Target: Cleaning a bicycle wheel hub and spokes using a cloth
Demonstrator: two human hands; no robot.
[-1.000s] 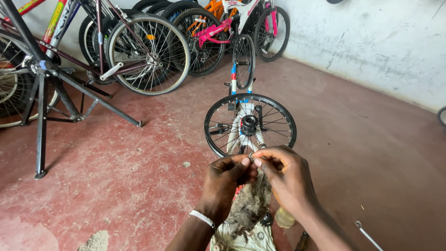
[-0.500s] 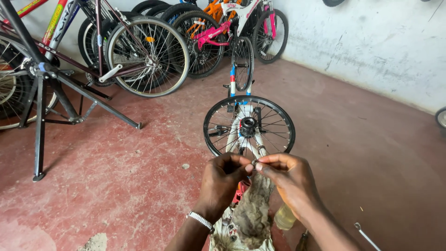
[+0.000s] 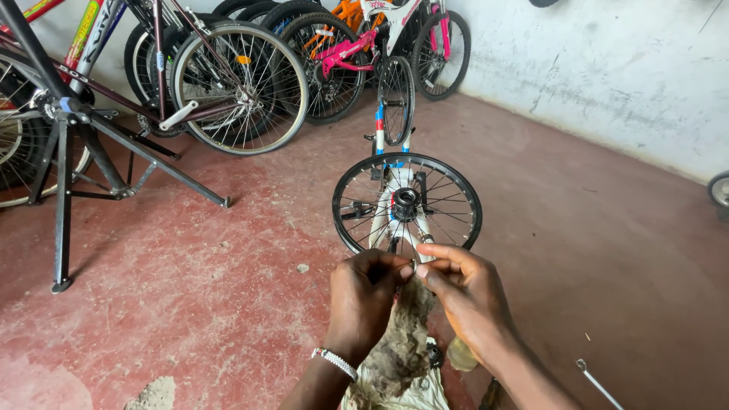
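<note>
1. Fingertips (image 3: 416, 267) of both hands meet, pinching a small part we cannot make out.
2. Left hand (image 3: 363, 300) and right hand (image 3: 469, 298) grip a dirty rag (image 3: 401, 342) hanging below.
3. Beyond them a small wheel (image 3: 407, 205) stands upright on the red floor (image 3: 190, 288).

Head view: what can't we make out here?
- Small part pinched between left hand and right hand: fingertips cover it, too small to identify.
- Dirty rag: lower end cut off by the bottom edge.
- Small wheel: lower rim hidden behind both hands.
- Metal tool on the floor: cut off at the bottom edge.
</note>
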